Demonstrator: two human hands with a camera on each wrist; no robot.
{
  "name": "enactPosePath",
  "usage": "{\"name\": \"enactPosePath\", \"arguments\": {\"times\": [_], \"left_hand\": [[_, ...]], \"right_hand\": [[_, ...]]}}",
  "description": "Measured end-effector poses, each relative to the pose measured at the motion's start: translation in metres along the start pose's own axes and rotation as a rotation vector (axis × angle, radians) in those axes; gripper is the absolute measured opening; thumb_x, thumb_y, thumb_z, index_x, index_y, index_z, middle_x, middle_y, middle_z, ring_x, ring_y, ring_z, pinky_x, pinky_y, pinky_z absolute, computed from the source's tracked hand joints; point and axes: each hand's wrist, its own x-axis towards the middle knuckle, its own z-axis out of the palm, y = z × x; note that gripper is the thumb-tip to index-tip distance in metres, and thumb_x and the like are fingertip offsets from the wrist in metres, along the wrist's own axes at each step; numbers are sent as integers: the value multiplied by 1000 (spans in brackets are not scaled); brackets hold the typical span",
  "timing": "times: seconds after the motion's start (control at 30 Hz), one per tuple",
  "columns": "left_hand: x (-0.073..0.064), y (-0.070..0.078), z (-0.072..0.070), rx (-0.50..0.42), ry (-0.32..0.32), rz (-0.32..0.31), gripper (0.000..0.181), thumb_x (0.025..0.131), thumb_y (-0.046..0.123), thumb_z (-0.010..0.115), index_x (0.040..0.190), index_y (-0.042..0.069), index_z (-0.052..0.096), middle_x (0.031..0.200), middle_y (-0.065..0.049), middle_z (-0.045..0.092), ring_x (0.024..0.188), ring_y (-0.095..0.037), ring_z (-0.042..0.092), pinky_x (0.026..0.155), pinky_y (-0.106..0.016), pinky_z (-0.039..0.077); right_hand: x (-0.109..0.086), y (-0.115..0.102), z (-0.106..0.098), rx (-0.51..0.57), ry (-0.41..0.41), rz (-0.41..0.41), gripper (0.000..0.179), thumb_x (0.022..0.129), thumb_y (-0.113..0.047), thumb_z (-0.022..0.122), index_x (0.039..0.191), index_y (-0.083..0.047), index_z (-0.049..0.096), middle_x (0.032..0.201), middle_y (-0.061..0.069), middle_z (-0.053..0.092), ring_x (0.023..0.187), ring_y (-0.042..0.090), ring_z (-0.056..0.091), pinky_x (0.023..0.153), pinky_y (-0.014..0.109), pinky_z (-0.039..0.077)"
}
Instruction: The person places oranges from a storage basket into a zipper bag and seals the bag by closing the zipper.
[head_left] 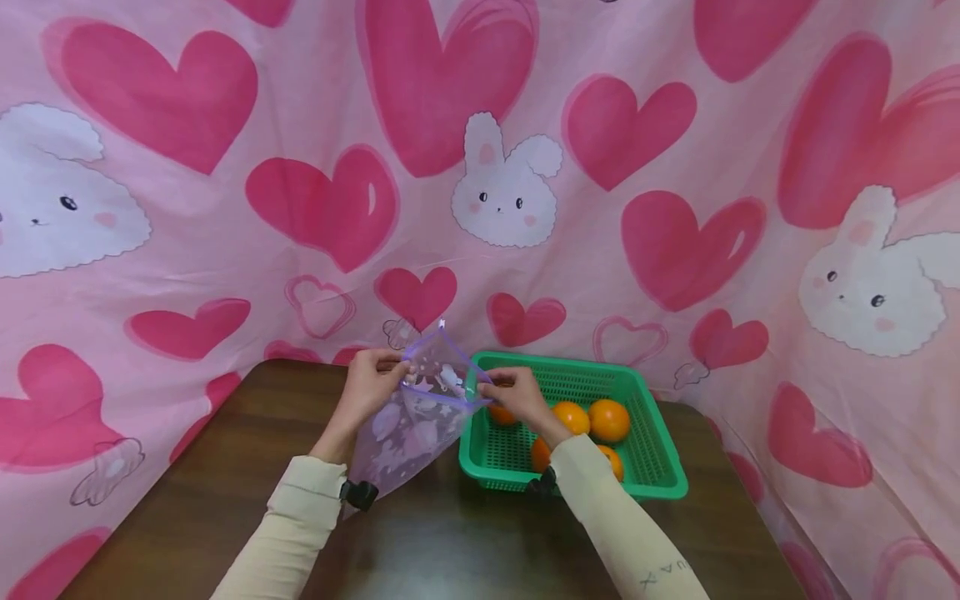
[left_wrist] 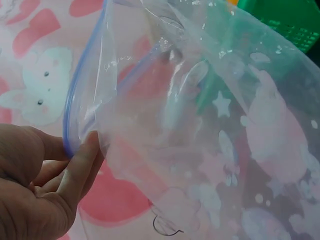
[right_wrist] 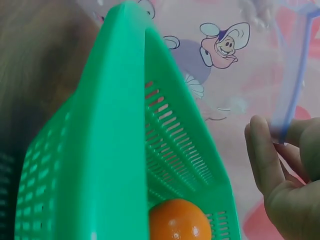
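Your left hand [head_left: 372, 385] and right hand [head_left: 521, 396] each pinch the purple-edged bag [head_left: 416, 433] at its mouth, fingers gripping film beside the green basket [head_left: 643, 446] of oranges [head_left: 609, 420], above the bench [head_left: 427, 550]; a loosened pinch could let the mouth collapse

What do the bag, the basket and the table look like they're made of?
The bag seems to be thin, glossy plastic film: it's see-through, creased and glinting. The basket is probably moulded plastic, slightly shiny, with even green colour and rows of slots through its walls. The table could be wood or wood-look laminate, brown with a soft sheen; I can't tell which.
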Motion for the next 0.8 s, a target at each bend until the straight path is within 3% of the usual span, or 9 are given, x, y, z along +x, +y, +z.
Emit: {"name": "enactPosePath", "arguments": {"times": [0.2, 0.47, 0.63, 0.8], "left_hand": [[-1, 3, 9, -30, -14, 22, 20, 95, -3, 66, 110, -15, 70, 95, -27, 75, 84, -35, 76, 71, -27, 62], [-2, 1, 14, -4, -30, 25, 19, 95, -1, 68, 111, -11, 72, 96, -24, 75, 87, -33, 75, 81, -41, 62], [-1, 1, 17, 21, -11, 51, 16, 93, -1, 69, 107, -9, 75, 93, -23, 75, 84, -32, 75, 77, -40, 63], [0, 1, 18, 25, -8, 68, 16, 93, -1, 69, 105, -9, 75, 92, -23, 75, 81, -32, 75, 69, -32, 63]], "right_hand": [[-2, -5, 2, 11, -12, 23, 24, 94, -4, 72, 115, 8, 71, 101, 20, 75, 83, 18, 73, 87, 44, 61], [-6, -8, 4, 31, -52, 25, 25, 96, -5, 69, 117, 10, 69, 104, 23, 73, 81, 15, 71, 81, 34, 63], [-7, -10, 7, 40, -63, 38, 25, 97, -7, 69, 117, 7, 70, 107, 24, 72, 79, 15, 70, 78, 31, 63], [-7, -13, 7, 17, -76, 41, 29, 97, -13, 70, 120, 5, 70, 110, 22, 72, 84, 14, 69, 80, 33, 62]]}}
